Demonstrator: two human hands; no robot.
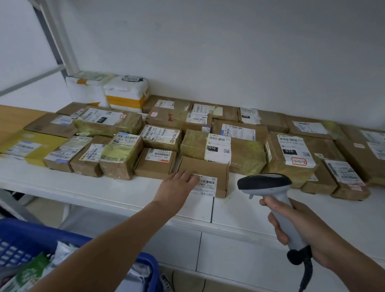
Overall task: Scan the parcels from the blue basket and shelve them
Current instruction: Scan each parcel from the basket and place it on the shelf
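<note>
A small brown cardboard parcel (210, 169) with a white barcode label lies at the front of the white shelf (113, 190). My left hand (178, 184) rests flat on its near left corner, fingers straight over the label's edge. My right hand (303, 227) grips the handle of a grey and black barcode scanner (265, 184), whose head points towards that parcel from the right. The blue basket (15, 240) sits at the lower left below the shelf, holding several soft bagged parcels (26, 277).
Several taped brown boxes with labels fill the shelf behind and beside the parcel, with two white foam boxes (108, 92) at the back left. A white shelf post (60, 34) rises at the left. The scanner's black cable (305, 276) hangs down at lower right.
</note>
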